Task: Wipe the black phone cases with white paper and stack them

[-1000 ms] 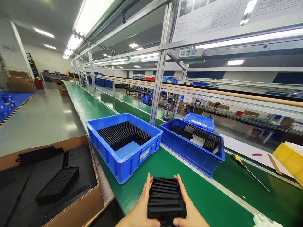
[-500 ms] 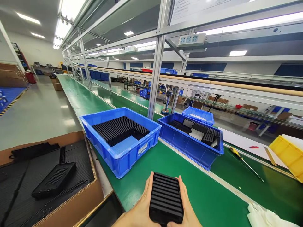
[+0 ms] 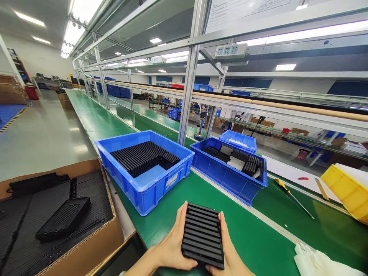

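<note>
A black ribbed plastic part (image 3: 202, 234) is held flat between both my hands above the green workbench (image 3: 253, 237). My left hand (image 3: 172, 245) grips its left edge, thumb over the near corner. My right hand (image 3: 230, 253) grips the right edge. Just beyond, a blue bin (image 3: 143, 168) holds rows of the same black parts standing on edge, with a bare patch at its near side. A second blue bin (image 3: 230, 168) to the right holds a few more black parts.
A cardboard box (image 3: 86, 245) at left holds black trays and a black part (image 3: 63, 218). A screwdriver (image 3: 290, 195), a yellow bin (image 3: 345, 191) and white cloth (image 3: 319, 262) lie at right. Aluminium frame posts (image 3: 186, 88) rise behind the bins.
My hands have lifted the black part slightly and tipped it flatter toward the camera. My view has shifted a little down and right.
</note>
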### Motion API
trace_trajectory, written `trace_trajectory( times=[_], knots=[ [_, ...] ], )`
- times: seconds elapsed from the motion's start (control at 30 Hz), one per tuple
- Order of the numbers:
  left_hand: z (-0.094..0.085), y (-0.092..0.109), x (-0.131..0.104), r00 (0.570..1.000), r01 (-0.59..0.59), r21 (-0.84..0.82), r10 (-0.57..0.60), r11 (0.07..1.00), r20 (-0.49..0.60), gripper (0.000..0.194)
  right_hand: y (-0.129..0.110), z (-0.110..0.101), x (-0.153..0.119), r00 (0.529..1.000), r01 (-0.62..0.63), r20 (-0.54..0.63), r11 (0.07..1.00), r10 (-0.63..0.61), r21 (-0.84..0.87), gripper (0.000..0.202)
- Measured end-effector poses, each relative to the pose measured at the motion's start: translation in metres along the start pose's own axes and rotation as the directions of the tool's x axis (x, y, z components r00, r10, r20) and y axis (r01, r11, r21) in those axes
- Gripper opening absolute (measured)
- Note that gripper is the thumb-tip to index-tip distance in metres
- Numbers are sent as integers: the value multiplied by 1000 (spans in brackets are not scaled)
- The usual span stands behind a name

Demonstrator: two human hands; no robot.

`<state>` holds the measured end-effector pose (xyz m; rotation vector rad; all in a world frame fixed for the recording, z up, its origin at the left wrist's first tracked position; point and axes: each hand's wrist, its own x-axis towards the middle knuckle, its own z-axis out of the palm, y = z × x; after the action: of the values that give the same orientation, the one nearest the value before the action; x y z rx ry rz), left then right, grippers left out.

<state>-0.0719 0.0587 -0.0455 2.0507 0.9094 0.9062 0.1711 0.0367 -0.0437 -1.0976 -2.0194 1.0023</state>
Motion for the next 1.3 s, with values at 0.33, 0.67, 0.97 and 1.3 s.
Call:
trace_trajectory(
  times=[0.33, 0.67, 0.97, 1.3],
  knots=[
    [14, -8, -10, 998, 68, -317, -63, 946, 24, 147, 21, 21, 2, 983, -180, 64, 957, 170, 225, 141],
    [10, -9, -17, 995, 95, -144, -95, 985, 4, 138, -10, 15, -2, 996, -87, -22, 992, 90, 90, 138],
    [14, -23, -18, 998, 49, -96, -44, 994, 49, 146, -42, -25, 27, 950, -83, 246, 916, 191, -393, 138],
    [51, -55, 4, 958, 287, -117, -283, 951, 52, 111, 24, 39, 45, 981, 109, 56, 284, -187, -953, 95]
  ],
)
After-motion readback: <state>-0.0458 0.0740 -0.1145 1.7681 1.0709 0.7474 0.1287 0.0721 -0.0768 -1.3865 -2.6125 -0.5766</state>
